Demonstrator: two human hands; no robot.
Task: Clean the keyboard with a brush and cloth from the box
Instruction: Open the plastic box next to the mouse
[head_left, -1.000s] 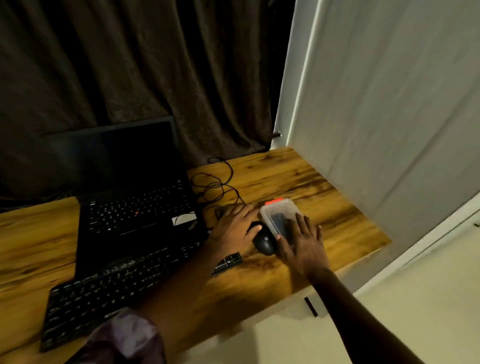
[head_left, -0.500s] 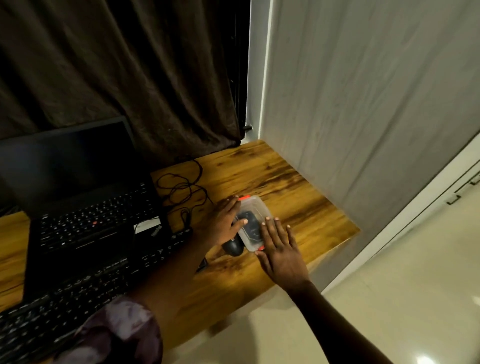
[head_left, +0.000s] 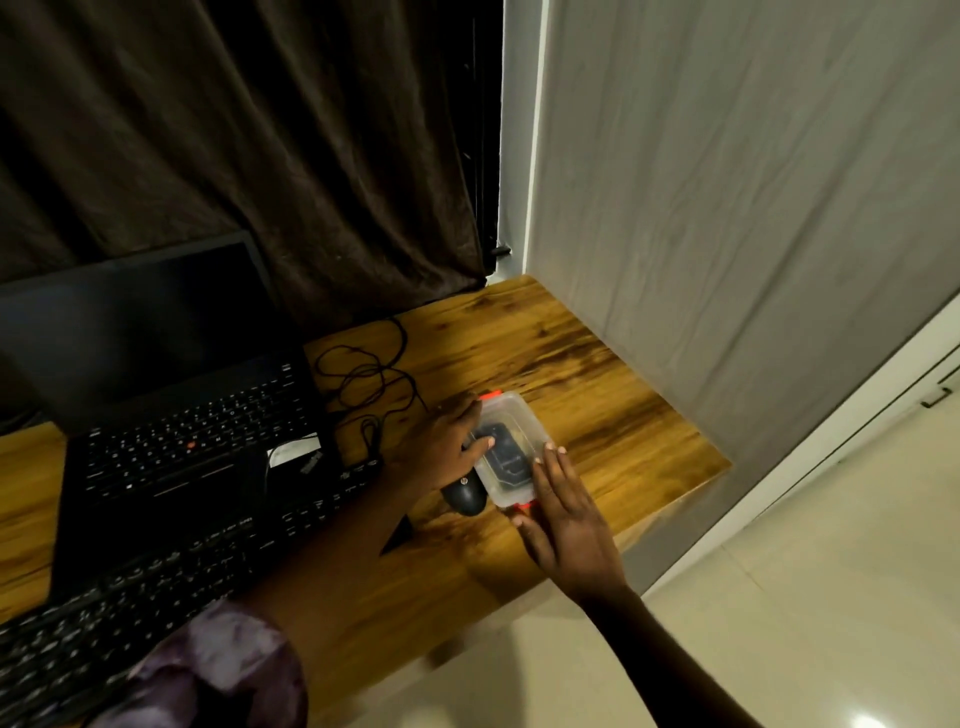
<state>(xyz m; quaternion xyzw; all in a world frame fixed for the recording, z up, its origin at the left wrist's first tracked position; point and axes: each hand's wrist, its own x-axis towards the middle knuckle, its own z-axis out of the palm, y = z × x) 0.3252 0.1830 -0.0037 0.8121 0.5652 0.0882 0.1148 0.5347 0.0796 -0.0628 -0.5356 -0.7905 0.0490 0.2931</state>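
We find the box (head_left: 514, 415) near the table's (head_left: 597, 415) right edge, lid on. Left hand (head_left: 447, 447) grips its side; right hand (head_left: 563, 514) rests flat against it, fingers straight. Brush and cloth not out; we judge the keyboard (head_left: 156, 566) uncleaned.

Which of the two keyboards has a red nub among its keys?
The laptop's built-in keyboard, below the dark screen; the separate keyboard in front of it shows none.

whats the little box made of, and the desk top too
The box looks like clear, slightly frosted plastic: dark contents show through it, and orange-red clips sit at both ends. The desk top looks like wood or wood-print laminate, with streaky brown grain and a slight sheen; which one, the view leaves open.
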